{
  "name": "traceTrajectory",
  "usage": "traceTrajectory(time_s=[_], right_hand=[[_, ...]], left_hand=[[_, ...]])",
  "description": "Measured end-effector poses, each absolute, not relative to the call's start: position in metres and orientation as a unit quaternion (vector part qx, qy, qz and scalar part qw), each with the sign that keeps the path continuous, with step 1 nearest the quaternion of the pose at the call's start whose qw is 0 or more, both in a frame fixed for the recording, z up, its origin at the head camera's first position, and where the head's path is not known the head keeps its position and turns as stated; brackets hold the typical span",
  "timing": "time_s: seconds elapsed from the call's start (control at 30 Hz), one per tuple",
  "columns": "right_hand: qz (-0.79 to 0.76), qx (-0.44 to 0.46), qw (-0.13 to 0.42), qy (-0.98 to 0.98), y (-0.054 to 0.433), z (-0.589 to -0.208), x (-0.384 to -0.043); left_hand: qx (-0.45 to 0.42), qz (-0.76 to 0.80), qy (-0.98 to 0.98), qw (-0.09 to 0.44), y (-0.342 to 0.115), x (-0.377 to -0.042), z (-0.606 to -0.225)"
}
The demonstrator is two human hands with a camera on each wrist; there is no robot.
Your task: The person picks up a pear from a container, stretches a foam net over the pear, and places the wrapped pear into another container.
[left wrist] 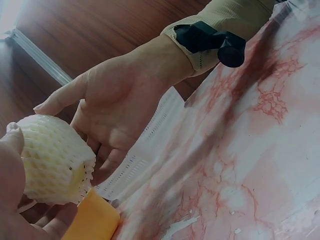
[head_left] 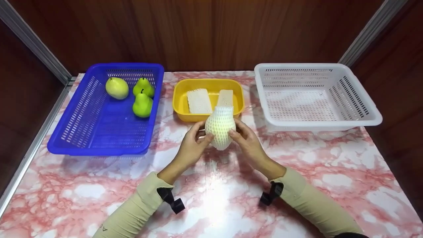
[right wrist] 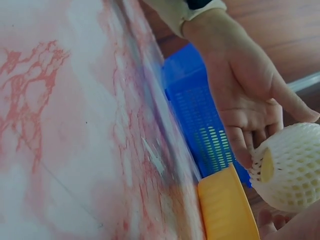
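A pale yellow pear sits inside a white foam net sleeve, held up between both hands in front of the yellow bin. My left hand grips its left side, thumb on the near face and fingers curled behind. On the other side my right hand holds it the same way. The sleeve's narrow end points away over the bin's near rim. Through the opening at the lower end, a patch of yellow skin shows in the right wrist view.
The yellow bin holds two flat foam net sleeves. At left, a blue basket contains a yellow pear and two green pears. A white basket stands at right on the marbled table. Wood panels rise behind.
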State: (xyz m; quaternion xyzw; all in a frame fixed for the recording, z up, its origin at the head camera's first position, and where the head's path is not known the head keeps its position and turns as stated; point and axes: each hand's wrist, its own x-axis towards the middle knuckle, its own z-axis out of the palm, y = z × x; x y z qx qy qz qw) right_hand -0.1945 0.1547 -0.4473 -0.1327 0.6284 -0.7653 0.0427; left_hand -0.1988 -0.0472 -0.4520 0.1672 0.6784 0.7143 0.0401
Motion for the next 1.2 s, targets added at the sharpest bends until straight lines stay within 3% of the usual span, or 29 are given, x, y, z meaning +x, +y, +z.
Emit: traceTrajectory(time_s=[0.27,0.57,0.77,1.2], right_hand=[[-0.777,-0.114,0.001,0.619,0.152,-0.448,-0.195],[-0.785,-0.159,0.035,0.598,0.152,-0.449,-0.193],[-0.772,-0.161,0.061,0.611,0.153,-0.448,-0.191],[-0.706,-0.224,0.051,0.67,0.167,-0.444,-0.203]], left_hand=[[0.153,0.721,0.676,0.01,-0.047,-0.199,-0.45],[0.162,0.715,0.68,0.003,-0.047,-0.201,-0.451],[0.197,0.706,0.679,0.028,-0.049,-0.202,-0.452],[0.207,0.713,0.669,0.024,-0.053,-0.202,-0.448]])
